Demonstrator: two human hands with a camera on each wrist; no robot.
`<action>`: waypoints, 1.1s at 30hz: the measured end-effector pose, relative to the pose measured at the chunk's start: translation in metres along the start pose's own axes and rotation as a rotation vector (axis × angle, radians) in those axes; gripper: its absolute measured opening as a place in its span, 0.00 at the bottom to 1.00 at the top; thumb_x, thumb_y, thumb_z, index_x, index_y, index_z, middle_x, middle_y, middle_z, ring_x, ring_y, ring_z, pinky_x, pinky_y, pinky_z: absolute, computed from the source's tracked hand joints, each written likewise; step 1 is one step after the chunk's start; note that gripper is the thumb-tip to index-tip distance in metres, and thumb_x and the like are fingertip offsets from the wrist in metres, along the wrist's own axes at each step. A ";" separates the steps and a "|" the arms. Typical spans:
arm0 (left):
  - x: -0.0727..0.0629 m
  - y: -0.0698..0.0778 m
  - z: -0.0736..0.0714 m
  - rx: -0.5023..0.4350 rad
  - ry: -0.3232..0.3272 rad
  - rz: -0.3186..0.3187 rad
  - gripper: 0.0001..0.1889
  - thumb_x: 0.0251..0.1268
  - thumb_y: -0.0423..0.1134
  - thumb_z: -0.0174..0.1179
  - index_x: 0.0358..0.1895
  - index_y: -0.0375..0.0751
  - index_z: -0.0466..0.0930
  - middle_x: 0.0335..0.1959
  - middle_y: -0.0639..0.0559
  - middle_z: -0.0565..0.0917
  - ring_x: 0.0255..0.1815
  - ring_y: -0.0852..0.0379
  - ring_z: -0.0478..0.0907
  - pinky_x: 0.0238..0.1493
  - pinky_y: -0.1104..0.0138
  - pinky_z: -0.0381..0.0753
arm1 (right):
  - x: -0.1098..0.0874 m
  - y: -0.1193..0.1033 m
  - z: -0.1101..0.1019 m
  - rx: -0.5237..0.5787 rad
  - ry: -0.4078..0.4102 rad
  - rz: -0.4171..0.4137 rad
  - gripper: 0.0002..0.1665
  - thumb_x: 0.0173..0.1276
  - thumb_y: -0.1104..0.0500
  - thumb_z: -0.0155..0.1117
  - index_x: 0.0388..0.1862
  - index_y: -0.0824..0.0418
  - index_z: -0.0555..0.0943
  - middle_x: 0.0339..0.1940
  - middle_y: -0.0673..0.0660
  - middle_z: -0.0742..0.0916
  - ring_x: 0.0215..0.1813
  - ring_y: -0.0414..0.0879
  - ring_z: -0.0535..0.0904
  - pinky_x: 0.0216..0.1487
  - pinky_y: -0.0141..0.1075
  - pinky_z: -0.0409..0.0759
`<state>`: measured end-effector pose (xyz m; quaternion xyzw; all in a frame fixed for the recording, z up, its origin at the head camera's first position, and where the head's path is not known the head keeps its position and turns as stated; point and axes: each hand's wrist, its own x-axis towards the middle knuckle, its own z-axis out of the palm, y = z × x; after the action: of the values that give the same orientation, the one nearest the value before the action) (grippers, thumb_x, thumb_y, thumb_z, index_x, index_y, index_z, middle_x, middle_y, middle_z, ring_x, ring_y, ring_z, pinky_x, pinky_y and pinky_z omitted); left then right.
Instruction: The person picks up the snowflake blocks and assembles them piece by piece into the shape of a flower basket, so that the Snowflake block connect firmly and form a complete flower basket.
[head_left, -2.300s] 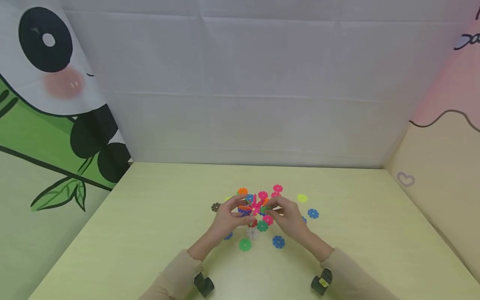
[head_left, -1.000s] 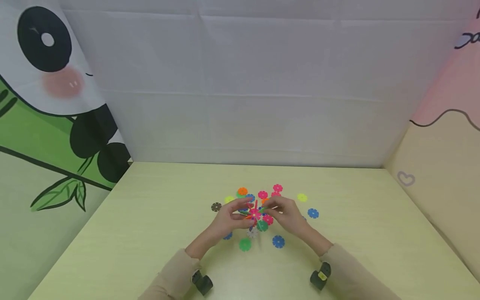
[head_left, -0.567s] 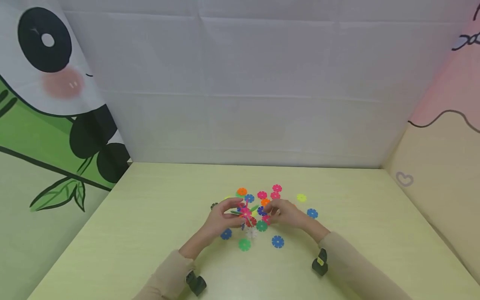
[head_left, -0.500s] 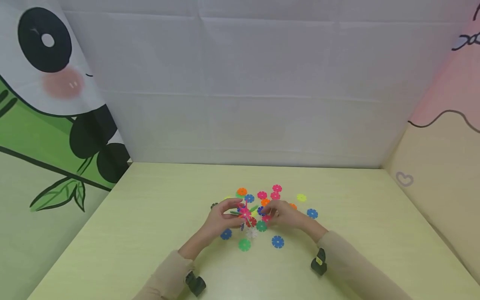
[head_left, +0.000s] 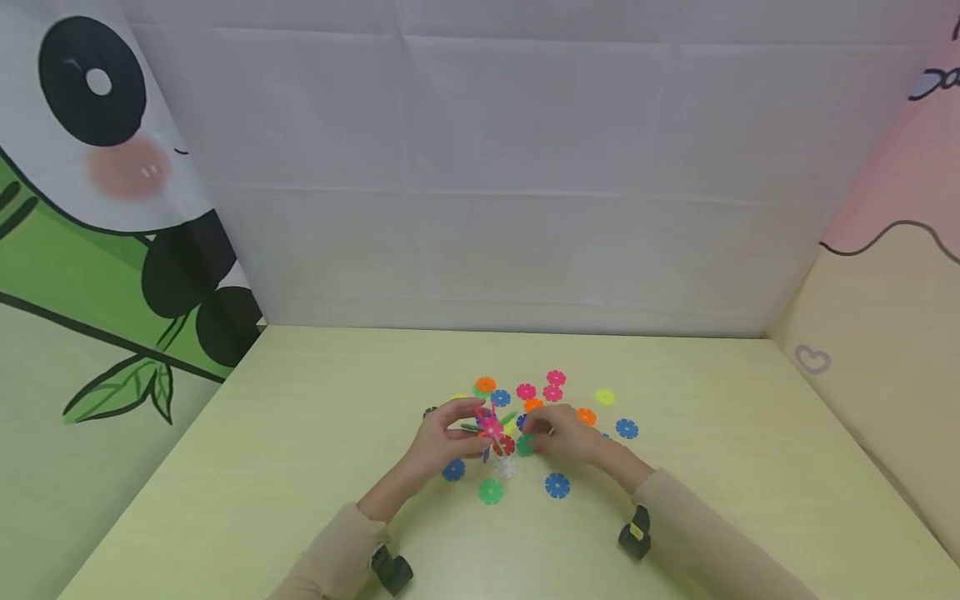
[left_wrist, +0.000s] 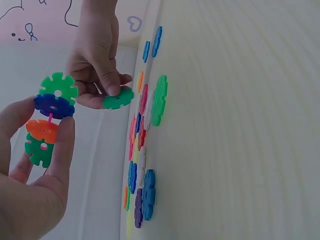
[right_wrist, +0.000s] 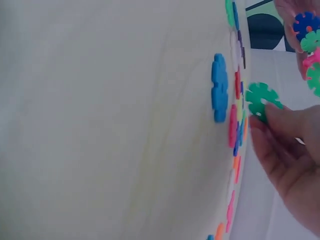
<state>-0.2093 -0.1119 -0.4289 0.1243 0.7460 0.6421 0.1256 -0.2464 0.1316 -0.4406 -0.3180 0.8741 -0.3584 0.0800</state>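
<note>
My left hand [head_left: 444,435] holds a cluster of joined plastic snowflake discs [head_left: 491,427] above the table, thumb and fingers on its outer discs. In the left wrist view the cluster shows a dark blue disc [left_wrist: 56,106] with a green one above it. Below these are an orange disc [left_wrist: 42,131], another green one and a bit of pink between. To the right, my right hand [head_left: 567,435] pinches a single green snowflake disc [right_wrist: 261,98] between thumb and fingers. This disc is apart from the cluster in both wrist views.
Loose snowflake discs lie flat on the pale table [head_left: 300,467] around and beneath the hands. Among them are a blue disc [head_left: 557,485], a light green disc [head_left: 491,491], a yellow disc [head_left: 604,397] and an orange disc [head_left: 586,417]. A white panel [head_left: 525,250] stands behind.
My right hand has come away from the cluster and taken up the green disc from the table. The cluster has shifted slightly left in my left hand.
</note>
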 end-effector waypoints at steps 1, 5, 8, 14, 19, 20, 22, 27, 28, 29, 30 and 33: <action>0.000 0.000 0.000 -0.004 0.002 0.002 0.30 0.64 0.32 0.65 0.68 0.33 0.67 0.65 0.30 0.73 0.52 0.44 0.85 0.48 0.58 0.88 | -0.002 -0.003 -0.001 0.009 0.051 -0.019 0.05 0.64 0.71 0.64 0.38 0.66 0.82 0.37 0.59 0.89 0.40 0.46 0.83 0.43 0.28 0.83; 0.000 0.002 0.002 -0.011 0.019 0.008 0.29 0.64 0.32 0.64 0.68 0.33 0.68 0.64 0.31 0.73 0.50 0.46 0.86 0.48 0.60 0.88 | -0.013 -0.017 -0.001 0.037 0.275 -0.069 0.07 0.63 0.70 0.67 0.39 0.64 0.83 0.36 0.58 0.89 0.38 0.48 0.85 0.41 0.27 0.84; 0.000 0.003 0.003 -0.015 0.033 0.007 0.29 0.64 0.32 0.64 0.68 0.34 0.68 0.64 0.31 0.74 0.48 0.49 0.87 0.47 0.61 0.88 | -0.018 -0.025 0.002 0.054 0.397 -0.133 0.09 0.61 0.71 0.68 0.40 0.64 0.83 0.35 0.57 0.89 0.36 0.48 0.85 0.39 0.26 0.84; 0.001 0.004 0.008 -0.039 0.038 0.012 0.30 0.64 0.34 0.65 0.68 0.34 0.68 0.63 0.31 0.74 0.46 0.50 0.88 0.47 0.60 0.88 | -0.021 -0.028 0.011 0.073 0.491 -0.256 0.09 0.59 0.75 0.68 0.37 0.66 0.82 0.33 0.60 0.90 0.32 0.52 0.85 0.36 0.28 0.85; 0.002 0.003 0.012 -0.050 0.053 0.007 0.31 0.64 0.34 0.66 0.69 0.33 0.67 0.64 0.31 0.74 0.46 0.46 0.88 0.46 0.60 0.88 | -0.020 -0.028 0.015 0.057 0.508 -0.289 0.09 0.58 0.75 0.68 0.37 0.67 0.82 0.33 0.61 0.89 0.32 0.48 0.85 0.35 0.28 0.84; 0.002 0.003 0.013 -0.053 0.057 0.003 0.31 0.63 0.34 0.66 0.69 0.33 0.67 0.64 0.31 0.74 0.46 0.45 0.88 0.46 0.59 0.88 | -0.020 -0.028 0.015 0.047 0.513 -0.301 0.09 0.58 0.75 0.69 0.36 0.67 0.82 0.32 0.61 0.89 0.32 0.47 0.85 0.35 0.28 0.84; 0.002 0.005 0.014 -0.055 0.062 -0.002 0.32 0.64 0.35 0.66 0.69 0.33 0.67 0.64 0.31 0.74 0.46 0.44 0.88 0.46 0.59 0.88 | -0.019 -0.029 0.016 0.019 0.528 -0.328 0.11 0.56 0.76 0.69 0.36 0.66 0.83 0.32 0.60 0.89 0.32 0.46 0.85 0.34 0.28 0.84; 0.000 0.008 0.019 -0.085 0.074 -0.018 0.32 0.64 0.34 0.65 0.71 0.34 0.65 0.68 0.30 0.73 0.50 0.42 0.87 0.47 0.58 0.88 | -0.018 -0.030 0.018 -0.039 0.582 -0.379 0.13 0.52 0.78 0.71 0.35 0.67 0.83 0.29 0.59 0.89 0.29 0.44 0.83 0.31 0.26 0.83; 0.000 0.008 0.019 -0.090 0.074 -0.018 0.33 0.65 0.33 0.64 0.72 0.34 0.64 0.68 0.30 0.72 0.50 0.41 0.86 0.47 0.57 0.88 | -0.017 -0.029 0.019 -0.045 0.590 -0.383 0.13 0.52 0.78 0.71 0.34 0.67 0.84 0.29 0.58 0.89 0.28 0.44 0.82 0.31 0.26 0.83; 0.000 0.008 0.020 -0.094 0.074 -0.016 0.33 0.65 0.33 0.64 0.72 0.33 0.63 0.69 0.29 0.71 0.51 0.41 0.86 0.47 0.57 0.88 | -0.017 -0.029 0.019 -0.050 0.593 -0.385 0.12 0.51 0.78 0.71 0.34 0.68 0.84 0.29 0.58 0.89 0.28 0.44 0.82 0.31 0.26 0.83; 0.000 0.007 0.020 -0.098 0.075 -0.016 0.34 0.65 0.32 0.64 0.73 0.32 0.63 0.70 0.29 0.70 0.52 0.40 0.86 0.47 0.57 0.88 | -0.017 -0.029 0.020 -0.055 0.597 -0.388 0.12 0.51 0.78 0.71 0.34 0.68 0.84 0.29 0.58 0.89 0.28 0.44 0.82 0.31 0.26 0.83; 0.001 0.006 0.020 -0.098 0.070 -0.012 0.34 0.65 0.31 0.63 0.73 0.31 0.61 0.71 0.28 0.68 0.52 0.39 0.85 0.47 0.58 0.88 | -0.017 -0.029 0.020 -0.059 0.601 -0.394 0.12 0.52 0.78 0.71 0.34 0.68 0.84 0.29 0.58 0.89 0.28 0.44 0.83 0.32 0.26 0.83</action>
<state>-0.2026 -0.0921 -0.4260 0.0909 0.7184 0.6810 0.1093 -0.2111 0.1142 -0.4370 -0.3628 0.7905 -0.4193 -0.2604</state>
